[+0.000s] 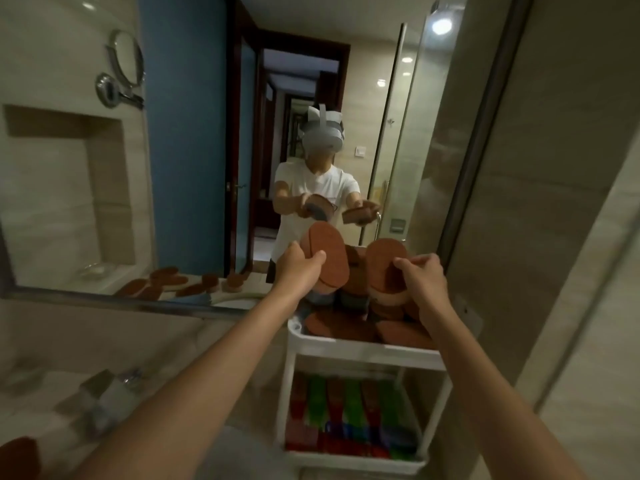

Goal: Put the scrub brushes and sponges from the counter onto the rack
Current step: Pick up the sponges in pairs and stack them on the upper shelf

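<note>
My left hand (300,268) grips a brown oval scrub sponge (329,258), held upright above the white rack (363,351). My right hand (420,277) holds a second brown oval sponge (382,261) with a pale underside, also over the rack. The rack's top shelf is piled with several brown sponges (398,332). Its lower shelf holds red, green and blue packs (346,417). One brown sponge (19,457) shows at the bottom left corner of the counter.
A large wall mirror (194,150) behind the counter reflects a person, a doorway and several brown sponges on the counter. A chrome tap (110,393) stands on the counter at lower left. A tiled wall (554,237) closes in the rack's right side.
</note>
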The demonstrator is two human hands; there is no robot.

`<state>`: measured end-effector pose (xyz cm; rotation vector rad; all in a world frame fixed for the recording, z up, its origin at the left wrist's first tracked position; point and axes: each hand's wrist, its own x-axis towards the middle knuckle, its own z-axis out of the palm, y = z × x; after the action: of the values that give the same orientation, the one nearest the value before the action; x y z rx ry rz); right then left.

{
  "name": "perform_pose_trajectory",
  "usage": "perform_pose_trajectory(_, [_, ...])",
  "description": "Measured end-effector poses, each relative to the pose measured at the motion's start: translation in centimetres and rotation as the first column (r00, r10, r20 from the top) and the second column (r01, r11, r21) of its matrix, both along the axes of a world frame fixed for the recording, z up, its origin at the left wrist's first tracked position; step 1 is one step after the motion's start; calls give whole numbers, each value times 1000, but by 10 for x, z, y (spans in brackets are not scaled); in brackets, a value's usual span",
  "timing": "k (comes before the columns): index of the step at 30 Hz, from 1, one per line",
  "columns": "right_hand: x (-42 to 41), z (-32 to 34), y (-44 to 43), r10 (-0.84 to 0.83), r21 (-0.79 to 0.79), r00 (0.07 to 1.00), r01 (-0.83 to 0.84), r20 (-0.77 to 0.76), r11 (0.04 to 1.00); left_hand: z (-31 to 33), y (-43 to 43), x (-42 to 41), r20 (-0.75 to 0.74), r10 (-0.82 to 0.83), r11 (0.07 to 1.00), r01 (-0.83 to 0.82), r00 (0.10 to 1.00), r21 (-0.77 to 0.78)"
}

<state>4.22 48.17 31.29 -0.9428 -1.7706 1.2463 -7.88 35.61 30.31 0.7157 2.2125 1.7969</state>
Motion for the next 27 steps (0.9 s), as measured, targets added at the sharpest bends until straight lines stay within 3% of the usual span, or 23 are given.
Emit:
perform_pose_trajectory(6, [-25, -24, 69, -33, -165, 995, 48, 94, 985, 2, 60, -23, 186, -107, 994, 105, 977, 22])
perform_pose_trajectory(9, [-38, -39, 83, -19, -167, 990, 43, 143, 985, -3, 79, -33, 219, -115, 993, 107, 969, 47])
perform_pose_trajectory(16, [-56, -56, 92, -70, -23, 954, 80, 292, 997, -21, 90, -44, 273, -116, 992, 124, 955, -10])
perform_pose_trajectory(21, [-64, -60, 93, -57, 1, 952, 59, 299, 998, -25, 90, -49, 304, -136, 988, 152, 943, -30])
perform_pose_trajectory(24, [-64, -67, 92, -147, 202, 868, 55, 474, 978, -27, 92, -50, 309, -140, 987, 158, 941, -33])
perform_pose_trajectory(27, [-62, -71, 90, -195, 327, 822, 12, 535, 945, -27, 91, -51, 310, -139, 987, 156, 940, -30])
